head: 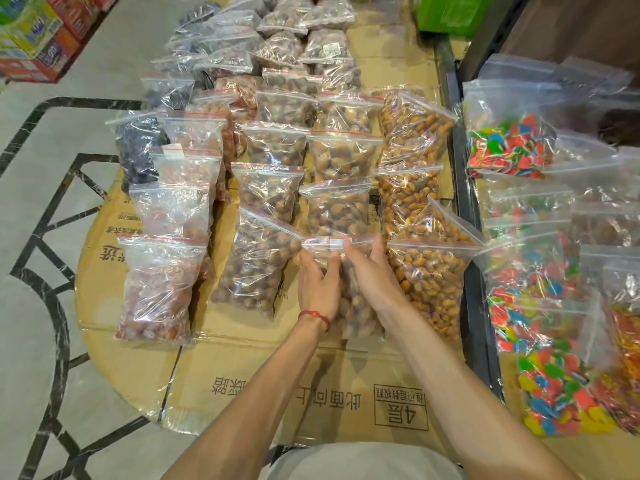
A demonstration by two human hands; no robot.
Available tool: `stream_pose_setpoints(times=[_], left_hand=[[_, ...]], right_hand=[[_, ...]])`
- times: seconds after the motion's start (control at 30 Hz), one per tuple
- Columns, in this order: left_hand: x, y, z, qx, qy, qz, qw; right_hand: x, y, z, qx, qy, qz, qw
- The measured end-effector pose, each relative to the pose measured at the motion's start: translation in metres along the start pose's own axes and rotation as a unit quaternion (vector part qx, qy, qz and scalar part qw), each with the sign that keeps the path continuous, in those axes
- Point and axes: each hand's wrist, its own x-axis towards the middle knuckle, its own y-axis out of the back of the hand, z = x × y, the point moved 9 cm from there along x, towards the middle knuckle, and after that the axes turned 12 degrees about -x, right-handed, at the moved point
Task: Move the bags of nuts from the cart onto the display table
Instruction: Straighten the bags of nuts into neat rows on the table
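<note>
A clear zip bag of brown nuts lies at the near end of a row on the cardboard-covered display table. My left hand holds its left edge, thumb on top near the zip strip, the other fingers hidden beside the bag. My right hand lies on the bag's right half with fingers stretched toward the zip strip. Many more nut bags fill the table in rows, among them an almond bag just right and a hazelnut bag just left.
The dark metal cart frame runs along the table's right side, with bags of coloured candy in it. Reddish nut bags line the left column. Stacked printed boxes stand on the tiled floor at far left, a green box at the back.
</note>
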Motion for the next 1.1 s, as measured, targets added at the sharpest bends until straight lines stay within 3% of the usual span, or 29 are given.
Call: stream_pose_setpoints(times=[0.17,0.43,0.7,0.83,1.1], left_hand=[[0.016,0.009,0.001,-0.003,-0.023,0.003,1.0],[0.009,-0.008,0.012,0.076,-0.089,-0.03,0.993],[0.016,0.005,0.007,0.025,-0.051,0.016,0.998],[0.014,-0.015,0.012,0.071,-0.089,-0.04,0.993],[0.019,0.007,0.0,0.028,-0.017,0.004,0.999]], right_hand=[[0.01,0.003,-0.003,-0.05,-0.007,0.021,0.998],[0.009,0.009,0.008,0.054,-0.017,0.073,0.996],[0.003,-0.001,-0.007,0.044,0.026,0.032,0.998],[0.007,0.014,0.002,0.106,-0.003,0.07,0.992],[0.008,0.002,-0.011,0.094,0.009,0.009,0.995]])
